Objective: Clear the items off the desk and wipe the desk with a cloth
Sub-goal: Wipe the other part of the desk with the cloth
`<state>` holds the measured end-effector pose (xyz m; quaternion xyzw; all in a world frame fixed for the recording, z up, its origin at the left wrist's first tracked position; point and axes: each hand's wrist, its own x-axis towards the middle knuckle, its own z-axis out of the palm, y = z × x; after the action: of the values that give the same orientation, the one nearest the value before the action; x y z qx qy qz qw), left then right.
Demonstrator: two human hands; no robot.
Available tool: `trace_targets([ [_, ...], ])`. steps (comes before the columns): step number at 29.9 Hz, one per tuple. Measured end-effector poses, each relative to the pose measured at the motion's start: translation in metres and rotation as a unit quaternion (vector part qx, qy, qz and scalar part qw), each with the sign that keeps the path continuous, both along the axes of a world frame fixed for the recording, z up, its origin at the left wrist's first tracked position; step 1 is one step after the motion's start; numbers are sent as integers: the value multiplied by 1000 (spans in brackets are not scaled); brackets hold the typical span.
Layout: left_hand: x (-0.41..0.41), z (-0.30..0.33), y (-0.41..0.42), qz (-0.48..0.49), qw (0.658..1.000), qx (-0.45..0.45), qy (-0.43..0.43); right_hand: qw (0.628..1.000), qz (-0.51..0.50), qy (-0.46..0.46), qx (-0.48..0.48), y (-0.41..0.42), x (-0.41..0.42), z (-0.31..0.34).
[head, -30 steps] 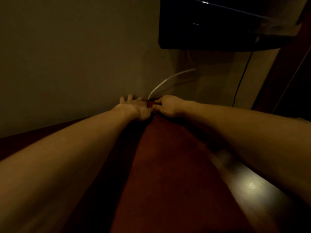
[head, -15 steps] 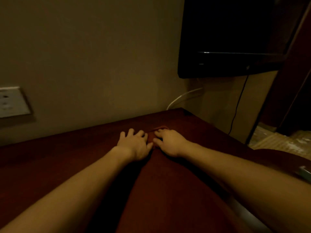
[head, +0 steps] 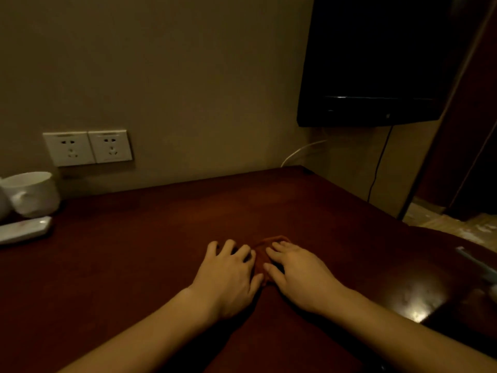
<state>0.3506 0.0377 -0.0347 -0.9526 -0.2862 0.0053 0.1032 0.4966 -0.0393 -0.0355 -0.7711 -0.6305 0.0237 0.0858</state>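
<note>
A dim room, seen from a person's own head looking down at a dark reddish-brown desk [head: 139, 265]. Both bare forearms reach forward across the desk top. The left hand [head: 228, 273] and the right hand [head: 298, 275] lie palm down side by side near the middle of the desk, fingers spread and flat, not curled around anything. Between and partly under them is a small reddish-brown cloth [head: 262, 249], close in colour to the wood and hard to make out; the fingers of both hands press on it, and its far edge pokes out just beyond the right hand's fingertips.

At the desk's far left edge stands a white cup [head: 33, 193], and just in front of it lies a white remote control [head: 24, 230], both well apart from the hands. On the wall behind the desk, above the cup, are two white power sockets [head: 88, 148]. Past the desk's far right corner a dark television [head: 376, 63] hangs on the wall, with a thin black cable [head: 376, 168] dropping below it and a pale cable [head: 301, 152] curving down behind the desk corner.
</note>
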Motion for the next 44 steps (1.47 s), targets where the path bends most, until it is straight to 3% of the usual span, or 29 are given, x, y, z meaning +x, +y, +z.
trace_targets([
  [11, -66, 5, -86, -52, 999, 5, -6, 1000, 12, -1, 27, -98, -59, 2],
  [19, -107, -9, -123, -91, 993, 1, -70, 997, 48, 14, 52, -143, -82, -2],
  [25, -115, -36, -129, -137, 978, 114, -112, 989, 84, -71, 101, -152, -85, -19],
  [30, -122, -31, -133, -155, 978, 64, -123, 973, 140, -148, 110, -149, -90, -34],
  [33, -133, -12, -130, -131, 984, -55, -110, 975, 184, -77, 103, -150, -88, -22],
  [35, -139, 10, -128, -95, 985, -86, -115, 972, 196, -45, 121, -149, -88, -8],
  [37, -148, 32, -123, -49, 976, -132, -164, 969, 185, 30, 160, -147, -92, 6],
  [39, -157, 45, -120, -38, 939, -242, -242, 954, 156, 161, 198, -144, -99, 24],
  [42, -165, 54, -107, -33, 887, -300, -351, 902, 99, 387, 166, -130, -102, 46],
  [44, -169, 56, -95, 16, 873, -354, -336, 906, 78, 398, 123, -115, -96, 51],
])
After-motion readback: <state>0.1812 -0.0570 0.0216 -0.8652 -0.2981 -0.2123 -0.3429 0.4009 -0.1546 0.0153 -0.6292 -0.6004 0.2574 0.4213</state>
